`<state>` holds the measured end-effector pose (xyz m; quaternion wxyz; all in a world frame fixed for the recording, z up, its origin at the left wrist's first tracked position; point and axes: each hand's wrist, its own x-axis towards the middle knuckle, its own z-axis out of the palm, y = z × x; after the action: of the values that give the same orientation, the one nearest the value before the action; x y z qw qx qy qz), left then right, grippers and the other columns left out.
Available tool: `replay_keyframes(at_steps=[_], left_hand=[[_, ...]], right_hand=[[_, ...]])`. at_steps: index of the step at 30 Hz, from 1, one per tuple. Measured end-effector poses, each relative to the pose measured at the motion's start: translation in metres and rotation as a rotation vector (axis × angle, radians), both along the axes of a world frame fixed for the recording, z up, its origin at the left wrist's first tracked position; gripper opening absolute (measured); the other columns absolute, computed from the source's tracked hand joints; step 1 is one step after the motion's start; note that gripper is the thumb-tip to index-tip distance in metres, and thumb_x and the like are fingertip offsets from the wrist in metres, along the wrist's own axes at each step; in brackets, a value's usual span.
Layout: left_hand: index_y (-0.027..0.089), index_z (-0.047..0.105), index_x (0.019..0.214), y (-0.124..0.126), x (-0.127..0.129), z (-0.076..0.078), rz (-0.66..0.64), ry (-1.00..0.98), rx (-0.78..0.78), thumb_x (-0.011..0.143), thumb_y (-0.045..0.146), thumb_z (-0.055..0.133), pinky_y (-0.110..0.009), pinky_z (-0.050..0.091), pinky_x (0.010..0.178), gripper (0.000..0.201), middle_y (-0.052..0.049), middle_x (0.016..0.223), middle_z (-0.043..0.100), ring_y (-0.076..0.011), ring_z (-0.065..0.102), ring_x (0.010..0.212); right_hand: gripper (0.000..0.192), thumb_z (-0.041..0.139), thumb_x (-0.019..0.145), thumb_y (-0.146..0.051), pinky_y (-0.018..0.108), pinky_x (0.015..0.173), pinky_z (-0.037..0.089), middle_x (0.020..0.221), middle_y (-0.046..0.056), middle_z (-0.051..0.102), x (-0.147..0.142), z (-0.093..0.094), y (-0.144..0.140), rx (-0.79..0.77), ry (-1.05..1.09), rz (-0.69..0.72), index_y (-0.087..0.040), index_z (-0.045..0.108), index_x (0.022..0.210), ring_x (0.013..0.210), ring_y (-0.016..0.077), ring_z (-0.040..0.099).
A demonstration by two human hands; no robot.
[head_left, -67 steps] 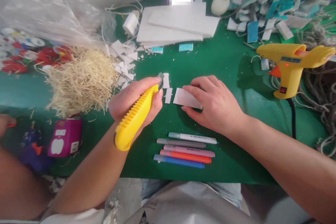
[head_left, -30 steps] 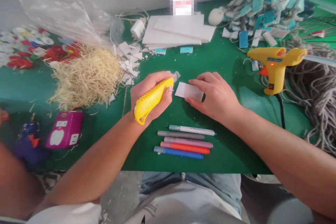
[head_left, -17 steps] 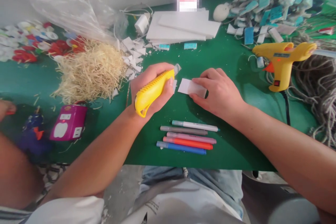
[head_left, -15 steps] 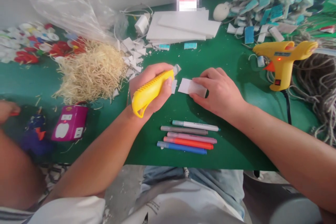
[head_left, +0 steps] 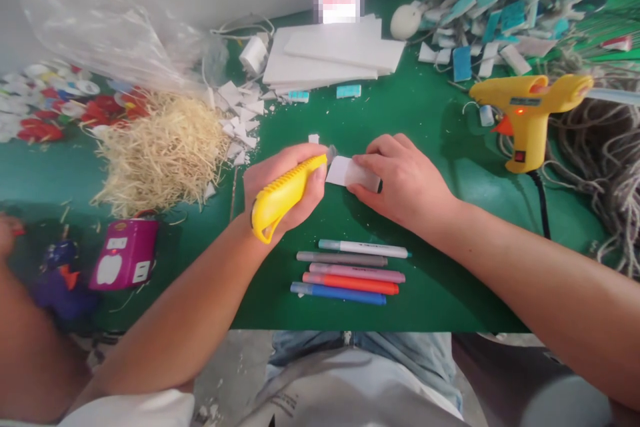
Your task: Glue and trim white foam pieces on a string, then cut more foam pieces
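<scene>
My left hand (head_left: 305, 193) is wrapped round a yellow utility knife (head_left: 287, 199), its blade end pointing up and to the right. That tip is at the left edge of a small white foam board piece (head_left: 341, 171). Thumb and fingers of my right hand (head_left: 400, 180) grip the piece by its right part, low over the green table. A small white offcut (head_left: 313, 139) lies just beyond the knife. Nearer me, several markers (head_left: 350, 272) lie side by side in a row.
White foam sheets (head_left: 330, 57) are stacked at the back. Left are straw shreds (head_left: 163, 150), white scraps (head_left: 243, 113) and a magenta box (head_left: 125, 253). Right are a yellow glue gun (head_left: 530, 113), grey cord (head_left: 615, 193) and a blue-white scrap heap (head_left: 500, 13). Another person's hand (head_left: 7, 233) shows far left.
The knife's tip has come down to the white piece's left edge. A small offcut now lies apart beyond my left hand. The whole view has shifted slightly.
</scene>
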<state>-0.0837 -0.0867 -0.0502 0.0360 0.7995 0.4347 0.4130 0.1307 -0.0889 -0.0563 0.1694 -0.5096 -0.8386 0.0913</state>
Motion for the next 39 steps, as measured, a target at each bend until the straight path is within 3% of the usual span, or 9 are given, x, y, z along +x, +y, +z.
replay_keyframes(at_steps=[7, 16, 22, 31, 39], left_hand=[[0.023, 0.074, 0.106, 0.0024, 0.0062, -0.0036, -0.059, 0.047, 0.081, 0.094, 0.025, 0.063, -0.019, 0.064, 0.079, 0.017, 0.0, 0.097, 0.083, -0.0159, 0.08, 0.082], [0.025, 0.074, 0.106, 0.005, 0.0059, -0.0055, -0.082, 0.074, 0.041, 0.094, 0.027, 0.063, -0.022, 0.065, 0.074, 0.016, 0.0, 0.095, 0.083, -0.0172, 0.08, 0.078], [0.018, 0.072, 0.108, 0.0042, 0.0073, -0.003, -0.153, 0.126, 0.111, 0.094, 0.021, 0.065, -0.022, 0.066, 0.078, 0.016, -0.004, 0.099, 0.083, -0.0169, 0.08, 0.08], [0.018, 0.069, 0.109, 0.0054, 0.0086, -0.0041, -0.193, 0.269, 0.207, 0.094, 0.02, 0.061, -0.025, 0.063, 0.062, 0.017, -0.003, 0.093, 0.082, -0.0176, 0.078, 0.069], [0.016, 0.072, 0.112, 0.0026, 0.0033, -0.003, -0.099, 0.143, 0.156, 0.094, 0.019, 0.066, -0.02, 0.063, 0.082, 0.02, -0.005, 0.1, 0.082, -0.0171, 0.08, 0.084]], right_hand=[[0.028, 0.064, 0.093, -0.031, 0.045, 0.084, 0.051, 0.106, 0.016, 0.067, -0.0011, -0.0011, 0.0018, -0.015, -0.004, -0.007, -0.013, 0.08, 0.105, 0.093, 0.028, 0.052], [0.028, 0.066, 0.092, -0.03, 0.046, 0.086, 0.052, 0.108, 0.019, 0.069, -0.0071, 0.005, 0.0014, -0.077, -0.062, -0.05, -0.009, 0.08, 0.106, 0.096, 0.0302, 0.054], [0.027, 0.068, 0.091, -0.032, 0.044, 0.083, 0.051, 0.105, 0.017, 0.067, -0.0043, 0.0022, 0.003, -0.036, -0.037, -0.024, -0.011, 0.08, 0.104, 0.093, 0.0286, 0.053], [0.028, 0.065, 0.093, -0.032, 0.044, 0.082, 0.05, 0.105, 0.017, 0.067, -0.0023, -0.0003, 0.0024, -0.011, -0.034, -0.006, -0.011, 0.079, 0.105, 0.092, 0.0282, 0.053], [0.028, 0.063, 0.094, -0.033, 0.044, 0.081, 0.049, 0.105, 0.017, 0.067, -0.0007, -0.0021, 0.0028, -0.002, -0.03, -0.003, -0.012, 0.078, 0.104, 0.092, 0.0287, 0.051]])
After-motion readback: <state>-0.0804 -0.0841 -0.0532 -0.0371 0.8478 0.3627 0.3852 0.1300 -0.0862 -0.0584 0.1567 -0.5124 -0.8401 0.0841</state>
